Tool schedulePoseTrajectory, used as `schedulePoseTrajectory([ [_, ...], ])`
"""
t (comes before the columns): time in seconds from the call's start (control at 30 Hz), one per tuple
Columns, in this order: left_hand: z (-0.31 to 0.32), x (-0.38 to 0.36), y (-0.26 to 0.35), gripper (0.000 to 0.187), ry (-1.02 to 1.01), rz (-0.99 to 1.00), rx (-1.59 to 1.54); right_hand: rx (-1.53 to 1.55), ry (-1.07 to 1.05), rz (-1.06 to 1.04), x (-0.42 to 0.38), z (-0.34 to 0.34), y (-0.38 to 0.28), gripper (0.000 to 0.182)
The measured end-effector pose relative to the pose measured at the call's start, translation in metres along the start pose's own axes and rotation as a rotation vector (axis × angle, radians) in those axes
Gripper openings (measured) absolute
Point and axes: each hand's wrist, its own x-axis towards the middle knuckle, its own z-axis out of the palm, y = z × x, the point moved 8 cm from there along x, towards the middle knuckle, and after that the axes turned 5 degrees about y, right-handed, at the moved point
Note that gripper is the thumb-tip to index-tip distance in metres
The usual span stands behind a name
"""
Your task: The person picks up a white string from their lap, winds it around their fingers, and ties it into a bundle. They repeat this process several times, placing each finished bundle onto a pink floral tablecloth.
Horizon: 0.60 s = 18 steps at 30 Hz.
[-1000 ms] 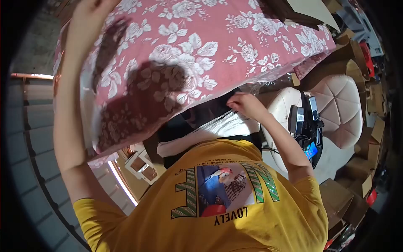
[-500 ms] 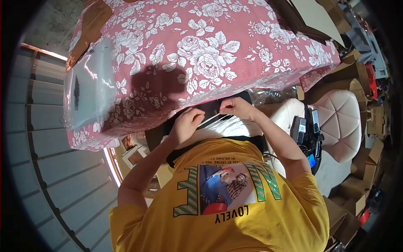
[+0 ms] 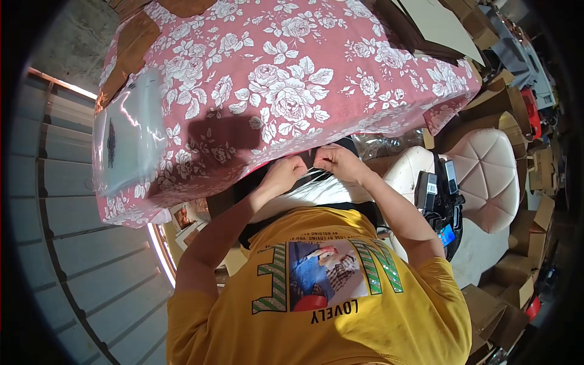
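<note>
My left hand (image 3: 285, 175) is closed in a pinch over my lap, just below the table's near edge. Close beside it, my right hand (image 3: 338, 162) also has its fingers pinched together. Thin white strings (image 3: 311, 174) run between the two hands, and their ends are hidden by the fingers. Under the hands a white cloth (image 3: 310, 197) lies across my lap, with dark fabric around it. The hands are a small gap apart and do not touch the tablecloth (image 3: 213, 131) in front of them.
A clear plastic package (image 3: 131, 137) lies at the table's left end, near brown sheet pieces (image 3: 131, 45). Dark and cream boards (image 3: 441, 27) rest at the far right. A padded white chair (image 3: 490, 176) holds black devices (image 3: 426, 188). Cardboard boxes (image 3: 511, 277) crowd the right side.
My hands have come closer together, the left one moving right and the right one slightly left. The strings between them now span a shorter gap. The view has shifted slightly.
</note>
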Motion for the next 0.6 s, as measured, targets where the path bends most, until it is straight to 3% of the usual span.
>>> schedulePoseTrajectory([
  [0.3,-0.027,-0.007,0.022,0.016,0.195,0.1,0.154,-0.049,0.046,0.012,0.0,-0.01,-0.014,0.012],
  [0.43,-0.037,-0.017,0.051,0.008,0.344,0.353,0.325,-0.041,0.089,0.063,-0.004,-0.017,-0.015,0.008],
  [0.47,-0.041,-0.024,0.066,0.006,0.392,0.47,0.367,-0.004,0.086,0.103,-0.005,-0.018,-0.017,0.01],
  [0.53,-0.046,-0.038,0.091,0.003,0.375,0.485,0.334,0.097,0.03,0.174,-0.007,-0.022,-0.029,0.024],
  [0.6,-0.055,-0.051,0.117,0.007,0.375,0.486,0.242,0.513,0.011,0.176,-0.01,-0.024,-0.048,0.036],
])
